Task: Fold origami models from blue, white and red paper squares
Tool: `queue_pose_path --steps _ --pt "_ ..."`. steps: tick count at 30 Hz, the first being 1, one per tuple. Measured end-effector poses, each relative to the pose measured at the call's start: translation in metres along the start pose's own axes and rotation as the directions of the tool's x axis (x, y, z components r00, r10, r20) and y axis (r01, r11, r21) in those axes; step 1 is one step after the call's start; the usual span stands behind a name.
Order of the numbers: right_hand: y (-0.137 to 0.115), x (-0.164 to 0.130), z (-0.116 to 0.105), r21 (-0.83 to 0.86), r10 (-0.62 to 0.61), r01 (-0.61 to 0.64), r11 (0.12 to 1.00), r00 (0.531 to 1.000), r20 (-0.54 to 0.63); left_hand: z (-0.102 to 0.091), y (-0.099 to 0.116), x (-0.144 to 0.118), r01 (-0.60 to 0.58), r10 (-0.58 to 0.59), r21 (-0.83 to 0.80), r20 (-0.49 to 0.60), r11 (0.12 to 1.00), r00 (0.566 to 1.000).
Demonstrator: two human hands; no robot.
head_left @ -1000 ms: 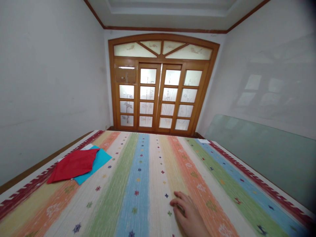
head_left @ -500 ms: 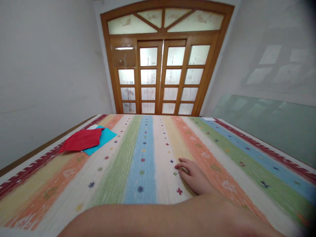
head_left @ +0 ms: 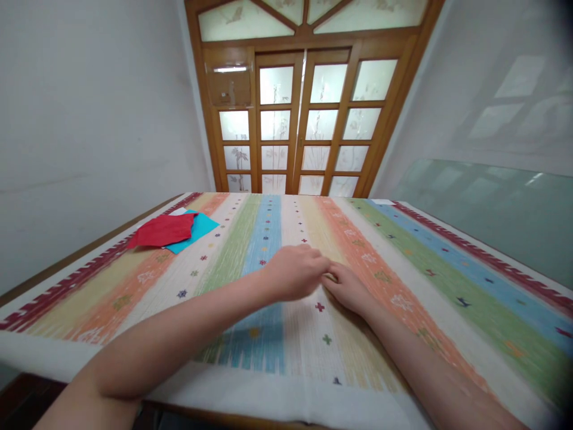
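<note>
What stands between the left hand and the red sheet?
Only the exposed part of the blue sheet, partly under the red sheet, on the side toward the left hand; otherwise, nothing visible but patterned tablecloth.

No text, label, brand, number or sign can be read anywhere in the head view.

Facing you are wooden doors (head_left: 324, 106) with pale, plant-patterned glass panes (head_left: 328, 83), and more glass panels (head_left: 244, 19) fan out above them. Light glows through the panes. On your left runs a plain, lightly marked pale wall (head_left: 89, 89); the right wall (head_left: 465, 36) catches window-shaped reflections (head_left: 519, 77) above a greenish panel (head_left: 483, 209). In front of you, a striped cloth (head_left: 242, 233) covers the wide table (head_left: 403, 239).
</note>
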State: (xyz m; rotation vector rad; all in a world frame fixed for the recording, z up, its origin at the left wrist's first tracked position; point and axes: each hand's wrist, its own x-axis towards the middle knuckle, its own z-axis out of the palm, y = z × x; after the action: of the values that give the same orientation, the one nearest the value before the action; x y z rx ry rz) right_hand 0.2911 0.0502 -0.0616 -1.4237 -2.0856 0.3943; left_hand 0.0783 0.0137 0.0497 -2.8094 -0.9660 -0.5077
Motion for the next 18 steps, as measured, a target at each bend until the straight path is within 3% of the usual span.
queue_pose_path --steps 2,5,7,9,10,12,18 --pt "0.001 0.008 -0.002 -0.002 -0.018 0.018 1.0 0.999 0.026 0.009 -0.042 -0.022 0.248 -0.245 0.11 -0.043 0.962 0.969" --pt "0.003 0.011 -0.001 -0.007 -0.026 0.026 1.0 0.999 0.046 0.015 -0.105 -0.066 0.456 -0.443 0.159 -0.11 0.876 0.89" --pt "0.005 0.01 0.0 -0.026 -0.02 0.022 0.999 0.998 0.054 0.019 -0.138 -0.096 0.63 -0.612 0.162 -0.152 0.76 0.777" --pt "0.006 0.009 0.001 -0.041 -0.014 0.016 0.999 0.998 0.058 0.024 -0.158 -0.119 0.722 -0.704 0.136 -0.157 0.679 0.692" --pt "0.007 0.009 0.001 -0.043 -0.012 0.015 0.999 0.998 0.058 0.026 -0.164 -0.127 0.73 -0.719 0.124 -0.127 0.672 0.684" --pt "0.006 0.009 0.001 -0.043 -0.009 0.012 0.999 0.998 0.057 0.033 -0.169 -0.137 0.707 -0.707 0.105 -0.042 0.699 0.706" --pt "0.003 0.006 -0.002 -0.067 0.015 -0.011 0.998 0.998 0.066 0.054 -0.164 -0.138 0.635 -0.636 0.047 0.098 0.771 0.766"
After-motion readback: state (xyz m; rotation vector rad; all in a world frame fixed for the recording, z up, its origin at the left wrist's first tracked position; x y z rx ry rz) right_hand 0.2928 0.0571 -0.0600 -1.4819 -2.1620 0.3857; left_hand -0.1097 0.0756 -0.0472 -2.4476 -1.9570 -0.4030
